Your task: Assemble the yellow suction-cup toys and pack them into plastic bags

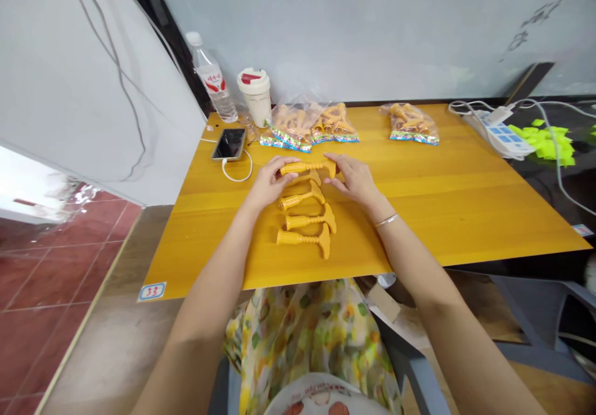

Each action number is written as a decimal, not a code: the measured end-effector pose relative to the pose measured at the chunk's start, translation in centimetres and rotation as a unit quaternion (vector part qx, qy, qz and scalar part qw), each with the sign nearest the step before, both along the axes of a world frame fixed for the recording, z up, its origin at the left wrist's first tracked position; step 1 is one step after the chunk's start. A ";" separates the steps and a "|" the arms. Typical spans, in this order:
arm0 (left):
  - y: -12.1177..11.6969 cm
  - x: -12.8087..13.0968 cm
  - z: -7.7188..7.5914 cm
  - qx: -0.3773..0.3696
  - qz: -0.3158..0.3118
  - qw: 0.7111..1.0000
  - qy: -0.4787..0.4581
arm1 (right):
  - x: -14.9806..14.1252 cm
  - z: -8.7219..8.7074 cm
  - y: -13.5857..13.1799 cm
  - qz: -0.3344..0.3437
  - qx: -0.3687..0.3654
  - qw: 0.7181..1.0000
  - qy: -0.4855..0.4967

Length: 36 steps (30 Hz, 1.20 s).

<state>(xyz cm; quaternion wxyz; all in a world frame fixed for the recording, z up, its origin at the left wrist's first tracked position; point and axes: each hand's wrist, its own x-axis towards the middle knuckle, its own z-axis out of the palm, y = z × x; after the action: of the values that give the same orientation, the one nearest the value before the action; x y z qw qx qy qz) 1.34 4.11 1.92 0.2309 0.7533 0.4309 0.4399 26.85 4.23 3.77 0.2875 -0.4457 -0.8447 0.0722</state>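
Here the left hand point(269, 183) grasps the narrow end of a moulded yellow plastic piece point(302, 168), its fingers curled over the ridged stem. The fingertips of the right hand point(354, 179) meet the flared crossbar at the other end, though whether they grip it or only touch it cannot be told. Holding the piece at both ends keeps it steady and level, clear of its neighbours. It lies crosswise at the head of a neat stack-like row of similar pieces point(307, 220), all at 6 o'clock from the hands, crossbars to the right, on the wooden tabletop point(419, 216). The topmost of these is partly hidden. Clear plastic bags of more pieces point(310, 126) sit at 12 o'clock, a smartphone point(229, 144) at 11.
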 end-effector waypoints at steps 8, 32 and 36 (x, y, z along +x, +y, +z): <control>-1.1 1.3 0.9 0.075 -0.025 0.997 0.020 | -2.1 -0.6 -0.4 -0.066 -0.307 0.900 0.301; 0.4 0.3 -1.0 -0.012 0.090 0.995 -0.040 | -2.3 -2.7 1.3 -0.012 -0.265 0.872 0.411; 0.8 0.2 -1.3 -0.032 0.102 0.993 -0.057 | -2.3 -2.6 1.3 0.025 -0.278 0.869 0.410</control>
<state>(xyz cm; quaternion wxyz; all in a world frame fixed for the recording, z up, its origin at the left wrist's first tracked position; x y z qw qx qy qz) 1.57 4.91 0.61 0.2331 0.6713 0.5053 0.4896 24.53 5.53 1.14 0.4699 -0.4166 -0.6068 0.4873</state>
